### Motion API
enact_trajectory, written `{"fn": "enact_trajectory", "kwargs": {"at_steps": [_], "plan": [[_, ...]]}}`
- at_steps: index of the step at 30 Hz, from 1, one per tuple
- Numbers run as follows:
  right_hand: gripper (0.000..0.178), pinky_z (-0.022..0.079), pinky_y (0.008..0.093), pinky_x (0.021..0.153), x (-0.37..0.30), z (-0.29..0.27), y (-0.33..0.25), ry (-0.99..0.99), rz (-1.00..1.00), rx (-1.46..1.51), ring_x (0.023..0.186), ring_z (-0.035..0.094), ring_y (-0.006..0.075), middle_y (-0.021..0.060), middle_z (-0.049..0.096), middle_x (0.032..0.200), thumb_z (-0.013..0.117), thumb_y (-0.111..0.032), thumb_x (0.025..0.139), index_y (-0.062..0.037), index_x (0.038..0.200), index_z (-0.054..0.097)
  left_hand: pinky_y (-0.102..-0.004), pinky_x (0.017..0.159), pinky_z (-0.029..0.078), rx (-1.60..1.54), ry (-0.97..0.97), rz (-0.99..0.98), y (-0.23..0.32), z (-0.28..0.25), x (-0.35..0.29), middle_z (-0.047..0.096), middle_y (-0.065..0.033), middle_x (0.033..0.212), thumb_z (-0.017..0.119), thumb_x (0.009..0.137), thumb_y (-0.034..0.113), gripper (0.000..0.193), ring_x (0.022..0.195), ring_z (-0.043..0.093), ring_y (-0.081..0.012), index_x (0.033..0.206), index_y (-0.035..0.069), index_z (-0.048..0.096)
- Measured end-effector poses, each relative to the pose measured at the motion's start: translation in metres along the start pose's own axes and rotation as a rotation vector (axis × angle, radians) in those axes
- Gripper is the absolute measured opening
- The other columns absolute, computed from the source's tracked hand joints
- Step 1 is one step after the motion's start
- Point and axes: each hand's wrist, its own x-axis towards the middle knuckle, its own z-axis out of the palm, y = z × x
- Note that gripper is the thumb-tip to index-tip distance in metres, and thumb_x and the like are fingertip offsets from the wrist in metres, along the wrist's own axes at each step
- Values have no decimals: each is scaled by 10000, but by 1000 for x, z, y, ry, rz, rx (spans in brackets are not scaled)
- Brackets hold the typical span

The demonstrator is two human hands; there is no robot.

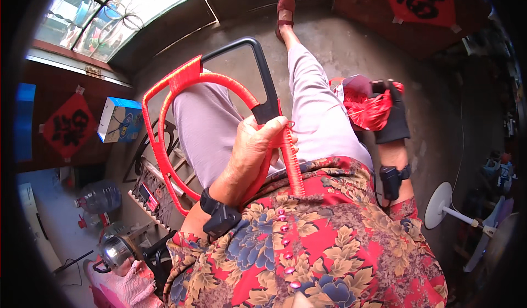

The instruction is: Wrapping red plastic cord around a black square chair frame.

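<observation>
My left hand [250,151] is closed around a frame [186,76] of looped bars, held up over my lap. Red strip winds tightly round most of it, while a bare black bent bar [263,69] shows at its far right. My thumb presses on the frame just below the black part. To the right of my leg, my right hand [394,113], in a dark glove, is closed on a crumpled bundle of red plastic strip [366,110]. Part of that bundle is hidden behind the fingers.
At the left are a blue and white box [121,120], a large clear plastic bottle [101,196], a phone [148,197] on a slatted seat and a shiny metal kettle [119,253]. A white stand with a round base [438,205] lies at the right.
</observation>
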Motion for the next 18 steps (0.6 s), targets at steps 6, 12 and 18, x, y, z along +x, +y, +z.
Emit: {"fn": "enact_trajectory", "kwargs": {"at_steps": [6, 12, 18], "plan": [[164, 488, 253, 710, -19, -20, -15, 19, 331, 269, 804, 588, 128, 79, 603, 928, 581, -200, 931, -71, 1028, 547, -210, 374, 422, 5, -52, -33, -7, 5, 12, 657, -128, 699, 624, 896, 239, 235, 551, 659, -166, 875, 18, 546], [170, 489, 250, 643, -13, -1, -20, 72, 478, 527, 679, 590, 117, 59, 627, 867, 588, -218, 936, -53, 969, 570, -211, 390, 422, 6, -120, -33, -15, 5, 9, 655, -121, 692, 623, 891, 221, 219, 508, 624, -143, 892, 13, 557], [286, 503, 277, 646, -40, 71, -37, -572, -149, -535, 692, 618, 122, 48, 651, 781, 734, -121, 759, -36, 1020, 652, -230, 454, 445, -78, -13, 7, -19, 4, 13, 651, -69, 754, 637, 890, 210, 181, 561, 601, -105, 927, 43, 576]]}}
